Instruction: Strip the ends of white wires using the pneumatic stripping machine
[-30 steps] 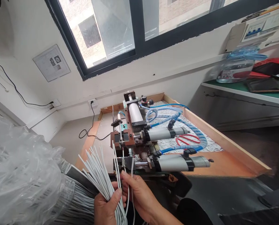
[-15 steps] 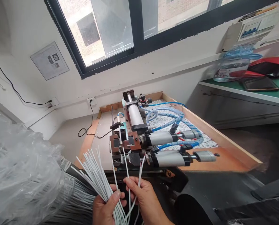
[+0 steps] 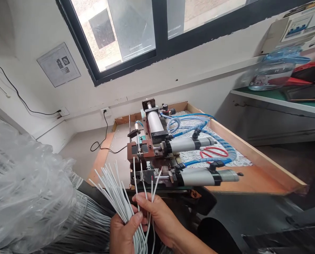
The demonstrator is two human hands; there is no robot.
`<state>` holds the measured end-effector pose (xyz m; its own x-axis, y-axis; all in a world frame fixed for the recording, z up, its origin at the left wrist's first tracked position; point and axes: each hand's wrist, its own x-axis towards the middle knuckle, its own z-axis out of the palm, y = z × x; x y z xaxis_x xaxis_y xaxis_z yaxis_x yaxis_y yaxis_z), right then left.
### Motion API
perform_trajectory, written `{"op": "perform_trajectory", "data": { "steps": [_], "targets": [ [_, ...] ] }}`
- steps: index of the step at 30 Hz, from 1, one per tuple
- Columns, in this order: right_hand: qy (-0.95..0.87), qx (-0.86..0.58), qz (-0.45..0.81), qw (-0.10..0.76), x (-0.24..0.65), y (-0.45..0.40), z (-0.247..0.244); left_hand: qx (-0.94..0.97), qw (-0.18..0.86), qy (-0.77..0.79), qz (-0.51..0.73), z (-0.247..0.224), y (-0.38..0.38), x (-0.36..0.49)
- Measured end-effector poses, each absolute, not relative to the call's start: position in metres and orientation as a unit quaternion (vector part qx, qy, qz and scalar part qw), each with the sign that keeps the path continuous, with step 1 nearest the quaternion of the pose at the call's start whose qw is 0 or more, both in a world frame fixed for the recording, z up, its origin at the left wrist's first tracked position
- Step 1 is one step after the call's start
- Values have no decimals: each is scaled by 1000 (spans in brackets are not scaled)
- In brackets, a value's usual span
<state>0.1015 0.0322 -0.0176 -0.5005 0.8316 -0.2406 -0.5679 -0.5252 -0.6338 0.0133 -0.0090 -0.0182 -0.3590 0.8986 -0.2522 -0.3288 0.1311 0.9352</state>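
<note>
A fanned bundle of white cables (image 3: 112,192) is gripped in my left hand (image 3: 127,227), thumb laid across it. My right hand (image 3: 157,213), closed in a pinch beside it, holds a few separate white cables (image 3: 154,187) that stand up between thumb and fingers. Dark reddish tips show at the ends of two of these. Just beyond the cable ends is a pneumatic machine (image 3: 144,151) with brown and black jaw blocks and silver cylinders (image 3: 199,176). One upright cable reaches close to its front; whether it touches cannot be told.
The machine stands in a shallow wooden tray (image 3: 263,176) littered with white scraps. Blue air hoses (image 3: 226,141) loop behind the cylinders. At left, clear plastic wrap (image 3: 27,190) covers a large bundle of grey cables (image 3: 94,218). A green-topped table (image 3: 276,97) at right holds a plastic jug (image 3: 272,72).
The machine's front cylinder rods and jaw blocks have shifted, with a wider gap between them. My right hand has moved slightly left, nearer the left-hand bundle. The view has shifted a little.
</note>
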Motion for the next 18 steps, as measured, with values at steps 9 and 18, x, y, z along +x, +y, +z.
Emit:
{"op": "perform_trajectory", "data": {
  "steps": [9, 18],
  "targets": [
    [-271, -358, 738, 504, 108, 19, -30, 237, 501, 578, 599, -24, -12, 5],
    [-269, -377, 736, 494, 113, 27, -25, 254, 505, 537, 626, -19, -14, 7]
  ]
}}
